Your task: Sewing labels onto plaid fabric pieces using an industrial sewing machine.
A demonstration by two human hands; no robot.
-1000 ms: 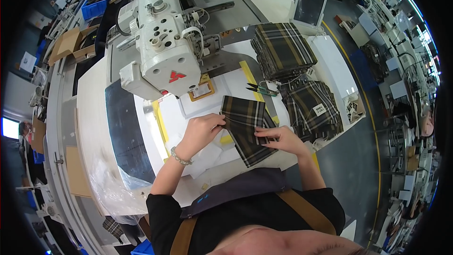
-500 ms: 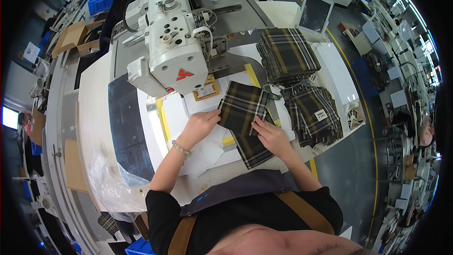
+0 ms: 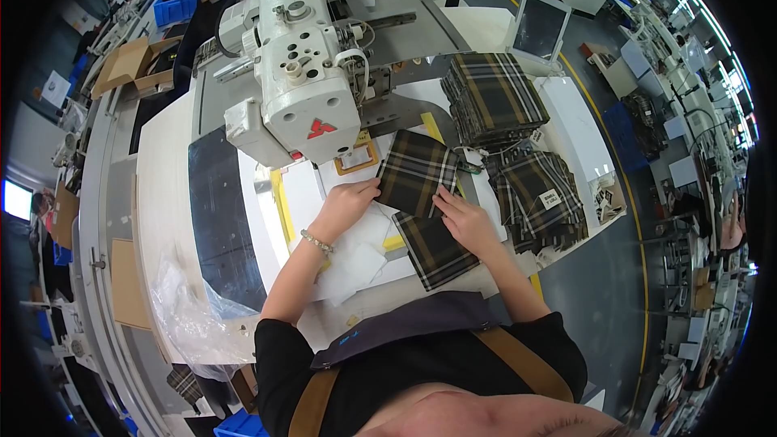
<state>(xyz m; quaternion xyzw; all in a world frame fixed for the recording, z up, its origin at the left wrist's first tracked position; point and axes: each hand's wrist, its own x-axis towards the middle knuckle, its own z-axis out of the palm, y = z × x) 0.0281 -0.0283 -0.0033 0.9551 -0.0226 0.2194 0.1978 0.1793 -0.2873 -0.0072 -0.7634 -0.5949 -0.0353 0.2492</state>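
Note:
A dark plaid fabric panel (image 3: 415,171) with tan and white stripes lies tilted in front of the sewing machine (image 3: 301,81). Its left edge is pinched by my left hand (image 3: 348,206), thumb and fingertips together. At the panel's lower right corner, my right hand (image 3: 469,220) grips the edge, its fingers pressed on the cloth. Nearer to me, another plaid piece (image 3: 437,255) rests on the table, partly covered by my right hand and meeting the upper panel's lower edge. A yellow-framed plate (image 3: 356,160) sits under the machine head, left of the panel.
A tall stack of plaid panels (image 3: 495,97) stands at the right, with a looser pile (image 3: 541,194) nearer me bearing a white label. Behind them is a small screen (image 3: 541,26). White paper (image 3: 356,263), clear plastic (image 3: 190,311) and a dark sheet (image 3: 222,218) lie leftward.
Both hands have shifted the upper panel slightly away from me, toward the machine. More of the nearer plaid piece now shows below it.

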